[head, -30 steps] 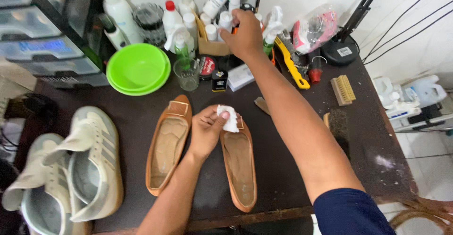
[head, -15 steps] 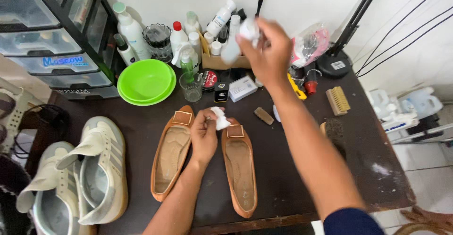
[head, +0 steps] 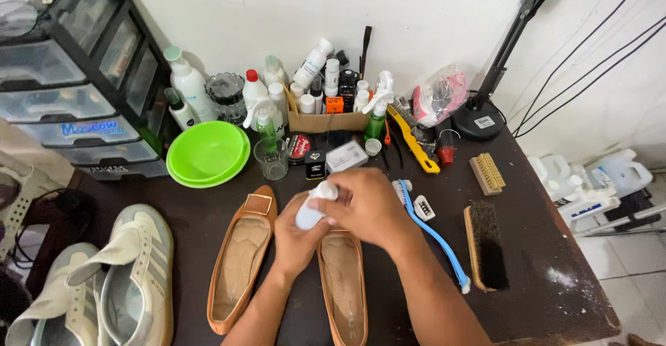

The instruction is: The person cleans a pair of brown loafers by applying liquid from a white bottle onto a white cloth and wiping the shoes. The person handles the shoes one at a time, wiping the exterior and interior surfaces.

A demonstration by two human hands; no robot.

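Observation:
My right hand grips a small white bottle tipped down toward my left hand, just above the heel end of a tan flat shoe. The left hand is cupped under the bottle's lower end; the white cloth it held earlier is hidden behind the bottle and fingers. A second tan flat shoe with a buckle lies to the left on the dark table.
A pair of pale sneakers lies at the left edge. A green bowl, a glass, a cardboard box of bottles, a blue toothbrush and brushes surround the shoes. Plastic drawers stand at back left.
My right hand has brought the white bottle down from the box at the back to my left hand over the right shoe. The camera has moved closer.

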